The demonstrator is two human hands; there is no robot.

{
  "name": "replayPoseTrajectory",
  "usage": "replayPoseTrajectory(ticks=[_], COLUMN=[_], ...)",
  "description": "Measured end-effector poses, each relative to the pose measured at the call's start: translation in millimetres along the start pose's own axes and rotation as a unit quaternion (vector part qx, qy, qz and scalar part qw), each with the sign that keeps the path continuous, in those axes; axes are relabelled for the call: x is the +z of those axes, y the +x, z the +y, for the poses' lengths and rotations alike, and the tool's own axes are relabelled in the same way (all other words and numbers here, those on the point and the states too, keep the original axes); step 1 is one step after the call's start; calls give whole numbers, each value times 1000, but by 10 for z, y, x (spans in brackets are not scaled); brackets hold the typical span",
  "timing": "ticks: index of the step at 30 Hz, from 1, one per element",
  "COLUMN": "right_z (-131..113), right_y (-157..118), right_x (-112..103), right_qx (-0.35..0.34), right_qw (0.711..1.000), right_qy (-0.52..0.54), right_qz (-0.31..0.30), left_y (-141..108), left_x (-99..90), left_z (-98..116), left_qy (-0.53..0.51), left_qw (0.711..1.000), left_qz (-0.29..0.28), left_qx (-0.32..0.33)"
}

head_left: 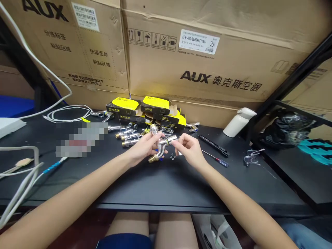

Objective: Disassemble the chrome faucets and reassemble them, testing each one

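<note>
My left hand [145,147] is closed around a chrome tap valve [163,147] with brass threaded ends, held tilted just above the dark table. My right hand [190,148] is curled at the valve's right end, its thumb touching or very near the metal. A small chrome part [180,153] shows among the right fingers; most of it is hidden. Under the hands lie several tiny metal pieces [172,156]. A bit of blue [161,159] peeks out below the left fingers. More chrome valves [129,141] with brass ends lie just beyond my left hand.
Behind the hands stand stacked yellow-and-black boxes [155,105]. To the right are a black pen-like tool [214,146], a screwdriver [221,162], glasses [251,157] and a white bottle [239,121]. White cables [33,173] run along the left. Large cardboard cartons [160,69] wall the back.
</note>
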State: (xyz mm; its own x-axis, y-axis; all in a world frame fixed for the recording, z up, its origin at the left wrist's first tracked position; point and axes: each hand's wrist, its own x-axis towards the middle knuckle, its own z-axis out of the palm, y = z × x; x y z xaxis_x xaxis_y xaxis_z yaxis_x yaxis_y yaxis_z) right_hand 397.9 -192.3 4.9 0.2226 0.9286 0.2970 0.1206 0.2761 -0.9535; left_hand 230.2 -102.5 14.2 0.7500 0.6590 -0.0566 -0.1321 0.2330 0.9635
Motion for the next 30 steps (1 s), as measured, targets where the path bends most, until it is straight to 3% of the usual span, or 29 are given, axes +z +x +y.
replayPoseTrajectory(ticks=[5, 10, 15, 19, 22, 26, 30], right_z=[7, -75, -100, -65, -38, -43, -67], right_y=[32, 61, 75, 78, 50, -4, 1], right_x=[7, -66, -100, -65, -26, 3, -21], right_qx=[117, 166, 122, 71, 58, 24, 18], right_qw=[988, 953, 968, 993, 998, 999, 996], right_qy=[90, 238, 213, 89, 13, 26, 86], right_qz=[-55, -90, -61, -11, -6, -11, -20], left_y=[-22, -2, 5, 22, 38, 45, 23], left_x=[17, 5, 17, 0, -7, -1, 9], left_z=[-9, -45, -79, -52, -22, -18, -57], left_qy=[69, 105, 120, 104, 107, 115, 119], left_qw=[995, 993, 991, 993, 993, 993, 992], left_qz=[-48, -28, -47, -54, -36, -7, -47], left_qx=[49, 37, 19, 23, 33, 40, 17])
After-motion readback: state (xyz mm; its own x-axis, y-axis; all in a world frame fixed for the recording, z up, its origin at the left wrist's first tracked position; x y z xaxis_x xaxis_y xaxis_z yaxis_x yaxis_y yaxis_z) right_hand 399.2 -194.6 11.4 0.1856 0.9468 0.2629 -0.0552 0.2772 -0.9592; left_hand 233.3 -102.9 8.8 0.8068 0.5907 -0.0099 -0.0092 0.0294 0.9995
